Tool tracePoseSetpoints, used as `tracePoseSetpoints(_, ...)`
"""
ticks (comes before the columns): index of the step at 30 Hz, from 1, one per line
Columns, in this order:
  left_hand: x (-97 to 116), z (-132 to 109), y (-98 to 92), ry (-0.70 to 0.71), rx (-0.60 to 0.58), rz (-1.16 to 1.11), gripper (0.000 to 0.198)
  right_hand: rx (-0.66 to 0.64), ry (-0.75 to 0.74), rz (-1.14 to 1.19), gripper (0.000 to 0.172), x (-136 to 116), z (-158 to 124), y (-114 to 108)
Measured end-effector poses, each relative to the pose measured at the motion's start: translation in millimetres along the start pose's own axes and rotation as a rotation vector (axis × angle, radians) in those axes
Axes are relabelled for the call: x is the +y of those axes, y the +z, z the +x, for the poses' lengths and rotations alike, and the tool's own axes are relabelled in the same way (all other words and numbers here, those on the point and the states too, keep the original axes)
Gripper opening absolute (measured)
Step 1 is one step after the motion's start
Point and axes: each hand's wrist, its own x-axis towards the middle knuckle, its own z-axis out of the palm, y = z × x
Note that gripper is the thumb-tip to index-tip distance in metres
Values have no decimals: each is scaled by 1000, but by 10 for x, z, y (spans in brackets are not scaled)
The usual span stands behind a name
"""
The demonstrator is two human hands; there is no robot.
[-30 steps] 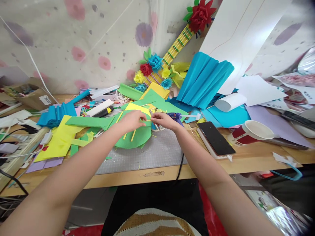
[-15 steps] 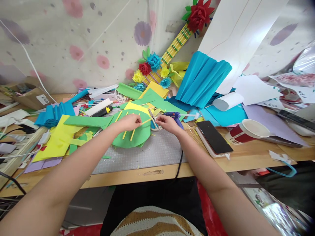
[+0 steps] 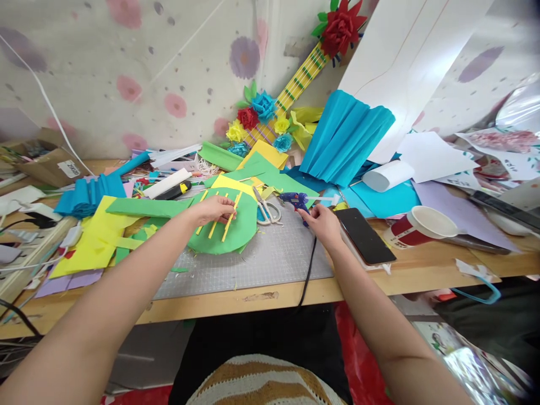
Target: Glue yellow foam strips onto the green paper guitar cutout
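Observation:
My left hand is over the round green paper piece, its fingers pinched at a thin yellow paper strip. Several similar yellow strips lie slanted, side by side, across the green piece; my fingers partly cover them. My right hand has its fingers closed at the handle of a blue hot glue gun, which lies with a white glue stick jutting from its back. Between the hands, scissors rest on the grey cutting mat.
A phone and a paper cup stand right of the glue gun, whose black cord hangs over the table edge. Behind are blue crepe paper and a flower-decorated paper guitar. Yellow paper and a utility knife lie left.
My left hand has drawn back left over the green piece, bringing the yellow strip it held between both hands. My right hand has moved right, onto the glue gun's handle.

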Motion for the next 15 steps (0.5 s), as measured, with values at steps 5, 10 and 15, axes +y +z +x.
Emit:
tracePoseSetpoints(5, -1, -21, 9, 20, -68, -41, 29, -67, -71, 73, 42, 37, 197, 135)
tracePoseSetpoints(10, -17, -22, 9, 25, -76, -90, 34, -193, 46, 204, 38, -16, 283, 231)
tracePoseSetpoints(15, -90, 58, 2, 55, -27, -147, 33, -274, 71, 712, 43, -187, 278, 100)
